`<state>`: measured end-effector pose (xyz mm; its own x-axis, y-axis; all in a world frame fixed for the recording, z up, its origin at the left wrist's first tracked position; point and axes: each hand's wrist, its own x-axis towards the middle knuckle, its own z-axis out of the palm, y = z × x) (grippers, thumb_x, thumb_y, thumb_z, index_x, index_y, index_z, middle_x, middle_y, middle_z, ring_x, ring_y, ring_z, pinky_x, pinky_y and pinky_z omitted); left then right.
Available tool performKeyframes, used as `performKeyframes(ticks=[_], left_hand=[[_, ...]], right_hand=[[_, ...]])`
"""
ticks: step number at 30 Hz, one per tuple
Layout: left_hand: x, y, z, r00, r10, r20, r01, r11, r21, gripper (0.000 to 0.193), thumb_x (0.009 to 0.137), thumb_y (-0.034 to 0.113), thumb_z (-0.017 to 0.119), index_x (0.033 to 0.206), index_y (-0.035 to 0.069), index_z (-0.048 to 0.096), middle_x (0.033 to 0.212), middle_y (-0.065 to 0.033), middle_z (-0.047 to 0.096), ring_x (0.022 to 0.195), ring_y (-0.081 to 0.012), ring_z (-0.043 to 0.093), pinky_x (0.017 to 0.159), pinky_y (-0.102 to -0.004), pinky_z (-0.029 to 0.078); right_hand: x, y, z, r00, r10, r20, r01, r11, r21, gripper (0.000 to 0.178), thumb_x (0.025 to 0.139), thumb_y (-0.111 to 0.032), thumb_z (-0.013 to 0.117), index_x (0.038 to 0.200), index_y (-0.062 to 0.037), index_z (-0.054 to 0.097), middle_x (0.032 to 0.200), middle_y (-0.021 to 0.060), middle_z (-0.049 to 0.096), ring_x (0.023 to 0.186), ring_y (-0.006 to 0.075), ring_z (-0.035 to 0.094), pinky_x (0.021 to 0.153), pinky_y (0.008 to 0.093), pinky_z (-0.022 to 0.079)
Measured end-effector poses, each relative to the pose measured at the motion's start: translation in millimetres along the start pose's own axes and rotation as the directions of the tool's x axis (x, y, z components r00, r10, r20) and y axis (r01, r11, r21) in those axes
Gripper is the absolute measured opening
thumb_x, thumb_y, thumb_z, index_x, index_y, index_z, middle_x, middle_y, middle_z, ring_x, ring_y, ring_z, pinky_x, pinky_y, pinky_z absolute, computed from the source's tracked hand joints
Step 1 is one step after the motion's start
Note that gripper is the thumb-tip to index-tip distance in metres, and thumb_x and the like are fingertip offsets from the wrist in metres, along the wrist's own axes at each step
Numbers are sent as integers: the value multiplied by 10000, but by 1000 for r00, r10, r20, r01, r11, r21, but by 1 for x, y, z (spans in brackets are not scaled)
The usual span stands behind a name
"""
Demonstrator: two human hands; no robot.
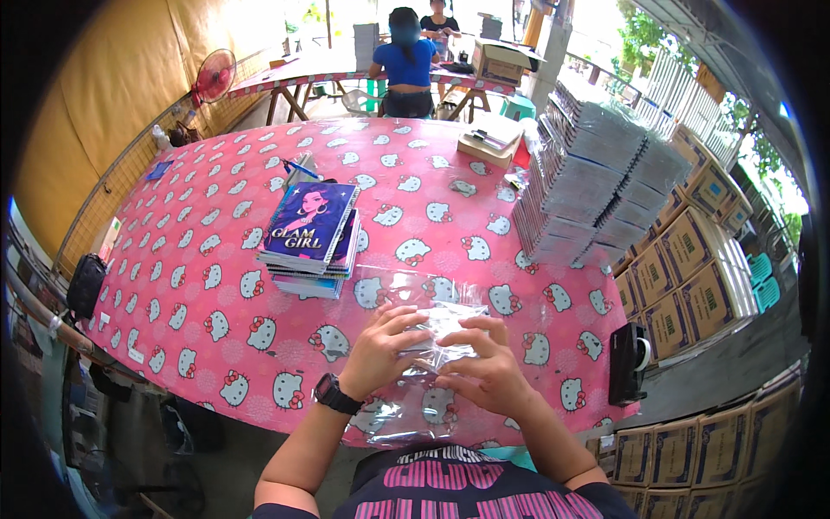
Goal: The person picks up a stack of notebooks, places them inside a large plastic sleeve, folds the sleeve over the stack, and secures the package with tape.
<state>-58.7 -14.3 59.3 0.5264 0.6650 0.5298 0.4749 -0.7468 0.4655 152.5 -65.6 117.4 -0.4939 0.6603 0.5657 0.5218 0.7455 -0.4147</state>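
A shiny, crumpled piece of clear plastic film lies at the near edge of the table, directly in front of me. Its bunched middle is between my two hands. From the left, my left hand, with a black watch on the wrist, bends its fingers onto the film. My right hand grips the film from the other side, fingers curled and thumb low. Whether anything lies under the film there is hidden by glare and fingers. Beyond my left hand stands a stack of spiral notebooks, the top one with a dark purple illustrated cover.
A pink patterned cloth covers the table. Tall plastic-wrapped notebook stacks stand at the far right, near a small box. A black tape dispenser sits at the right edge. Cartons line the right side. Two people work at another table.
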Motion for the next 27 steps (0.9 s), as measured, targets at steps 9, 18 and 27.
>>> performKeyframes(ticks=[9, 18, 27], left_hand=[[-1, -2, 5, 996, -24, -80, 18, 997, -70, 413, 687, 175, 752, 1082, 121, 644, 1173, -50, 607, 1172, -249, 519, 1049, -448, 344], [0, 12, -1, 983, -17, -180, -1, 995, -101, 246, 707, 160, 745, 948, 149, 701, 1145, -46, 622, 1104, -240, 552, 1045, -464, 334], [24, 25, -19, 999, -45, -20, 43, 994, -103, 368, 722, 250, 734, 1031, 72, 644, 1287, -107, 518, 1243, -340, 400, 1041, -435, 328]], right_hand=[[-11, 10, 5, 997, 72, -37, -77, 985, -152, 230, 602, -238, 814, 798, -160, 722, 1092, -6, 610, 1161, 275, 438, 958, 410, 360], [10, 34, -16, 955, 275, -115, -216, 904, 369, 638, 666, -419, 782, 1197, -125, 584, 1270, 95, 543, 1258, 283, 374, 1061, 457, 248], [0, 54, 2, 980, 127, 156, -152, 975, 160, 172, 726, -121, 717, 889, -120, 661, 938, -18, 657, 962, 229, 572, 950, 413, 385]])
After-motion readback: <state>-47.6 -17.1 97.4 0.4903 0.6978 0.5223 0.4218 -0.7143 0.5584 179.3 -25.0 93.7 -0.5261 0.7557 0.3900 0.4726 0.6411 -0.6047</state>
